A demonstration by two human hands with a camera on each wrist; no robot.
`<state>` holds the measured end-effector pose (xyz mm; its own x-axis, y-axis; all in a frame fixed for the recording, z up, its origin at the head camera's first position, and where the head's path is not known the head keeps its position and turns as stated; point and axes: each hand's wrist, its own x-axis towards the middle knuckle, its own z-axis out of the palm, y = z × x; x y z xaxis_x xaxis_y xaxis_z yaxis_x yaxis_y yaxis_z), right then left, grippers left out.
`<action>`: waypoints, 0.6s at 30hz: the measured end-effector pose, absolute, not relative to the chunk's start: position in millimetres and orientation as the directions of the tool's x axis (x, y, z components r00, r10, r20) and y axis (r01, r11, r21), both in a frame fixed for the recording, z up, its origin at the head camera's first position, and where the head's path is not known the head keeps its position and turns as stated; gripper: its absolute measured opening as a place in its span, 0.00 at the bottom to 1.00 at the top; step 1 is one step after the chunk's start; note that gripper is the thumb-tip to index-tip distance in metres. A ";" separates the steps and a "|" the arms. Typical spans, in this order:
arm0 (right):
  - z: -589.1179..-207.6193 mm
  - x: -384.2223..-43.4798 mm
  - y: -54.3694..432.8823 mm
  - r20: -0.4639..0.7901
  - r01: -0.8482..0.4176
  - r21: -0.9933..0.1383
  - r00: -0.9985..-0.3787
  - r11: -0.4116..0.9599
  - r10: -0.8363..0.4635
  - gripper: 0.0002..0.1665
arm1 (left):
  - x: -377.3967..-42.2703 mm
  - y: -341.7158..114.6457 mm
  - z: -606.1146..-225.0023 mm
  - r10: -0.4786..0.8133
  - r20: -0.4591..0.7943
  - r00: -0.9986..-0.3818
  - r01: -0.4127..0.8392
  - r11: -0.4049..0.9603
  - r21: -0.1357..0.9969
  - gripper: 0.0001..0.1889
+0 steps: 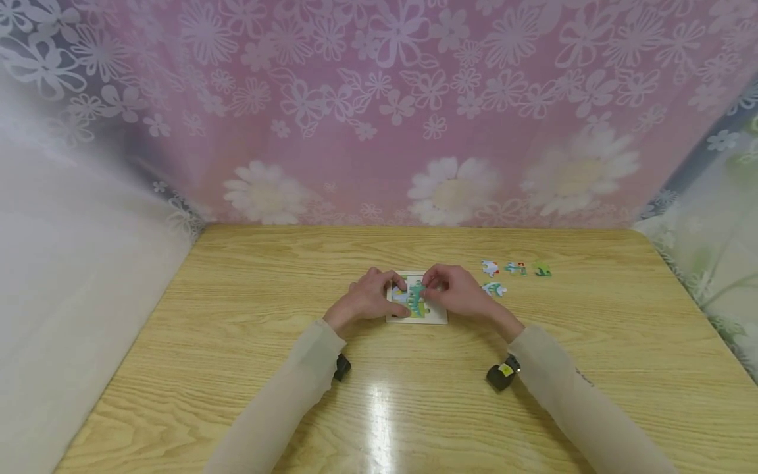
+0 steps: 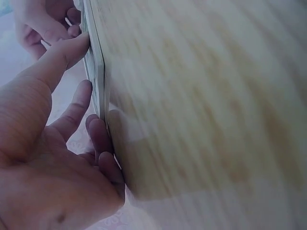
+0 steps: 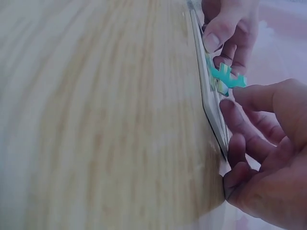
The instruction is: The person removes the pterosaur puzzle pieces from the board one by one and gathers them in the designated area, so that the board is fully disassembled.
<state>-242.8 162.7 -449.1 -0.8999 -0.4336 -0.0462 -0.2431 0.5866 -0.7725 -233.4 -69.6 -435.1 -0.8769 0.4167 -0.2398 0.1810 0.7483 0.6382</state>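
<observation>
Green puzzle piece (image 3: 229,80), tilted over the board (image 1: 437,315) on the tabletop (image 1: 237,329), is pinched by the right hand (image 1: 460,289) at three o'clock; left hand (image 1: 368,296), fingers spread, braces nine o'clock. Loose pieces (image 1: 516,268) lie toward two. Best: match tabs, level it, press evenly.

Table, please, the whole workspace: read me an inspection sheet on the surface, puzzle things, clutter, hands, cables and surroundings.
Surface: wood-grain table, with a bright glare streak toward the near side.
Puzzle things: board lying on the table, partly filled; four loose pieces lie to its right.
Clutter: nothing seen.
Left hand: grips the board at its left side.
Right hand: pinches a green piece over the board.
Cables: nothing seen.
Surroundings: pink flowered cloth behind the table.
</observation>
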 end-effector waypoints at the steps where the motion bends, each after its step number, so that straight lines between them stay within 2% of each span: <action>1: -448.8 -242.8 163.3 -0.046 -0.235 -0.780 -0.902 0.580 -0.428 0.06 | -233.3 -69.7 -434.9 0.416 -0.241 -0.877 0.180 0.749 0.637 0.20; 12: -439.8 -236.0 187.4 -0.023 -0.192 -0.829 -0.927 0.525 -0.375 0.07 | -232.9 -70.5 -435.7 0.438 -0.220 -0.872 0.216 0.746 0.630 0.21; 18: -431.2 -231.1 209.2 -0.021 -0.185 -0.827 -0.934 0.531 -0.358 0.09 | -231.7 -78.2 -436.2 0.462 -0.205 -0.863 0.198 0.682 0.704 0.20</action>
